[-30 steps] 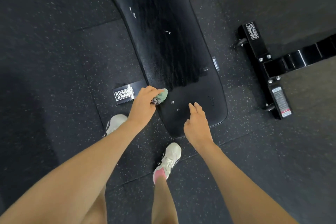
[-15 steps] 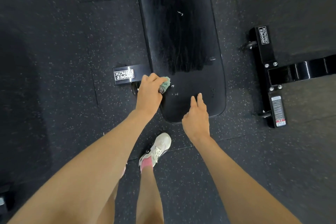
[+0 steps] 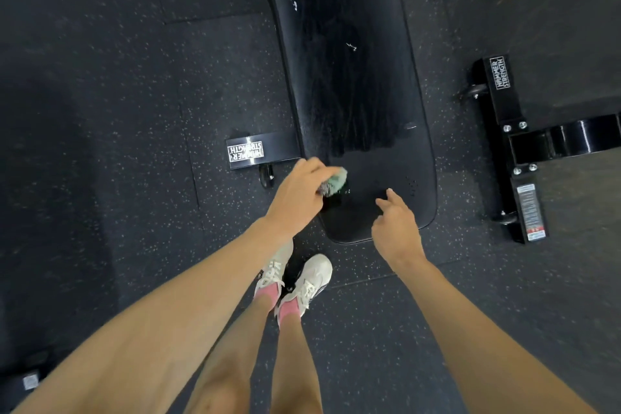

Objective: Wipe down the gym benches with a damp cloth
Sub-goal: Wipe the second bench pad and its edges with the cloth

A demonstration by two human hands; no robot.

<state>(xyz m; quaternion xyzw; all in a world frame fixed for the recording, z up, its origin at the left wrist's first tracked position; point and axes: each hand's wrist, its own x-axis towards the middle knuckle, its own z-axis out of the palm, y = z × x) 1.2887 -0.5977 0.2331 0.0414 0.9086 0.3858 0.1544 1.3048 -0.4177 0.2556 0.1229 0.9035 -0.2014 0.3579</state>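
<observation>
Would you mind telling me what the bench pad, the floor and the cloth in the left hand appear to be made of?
Bench pad: probably black vinyl, smooth, with glossy wet streaks. Floor: likely rubber matting, matte black with pale flecks and tile seams. Cloth, gripped by the left hand: fuzzy green fabric, perhaps microfibre.

Head view, seemingly plumb over bench (image 3: 353,77)

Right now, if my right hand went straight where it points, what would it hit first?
Probably the bench pad: the right hand points along its near end toward the wet streaks. The cloth in the left hand lies left of that line. Hand height is unclear.
</observation>
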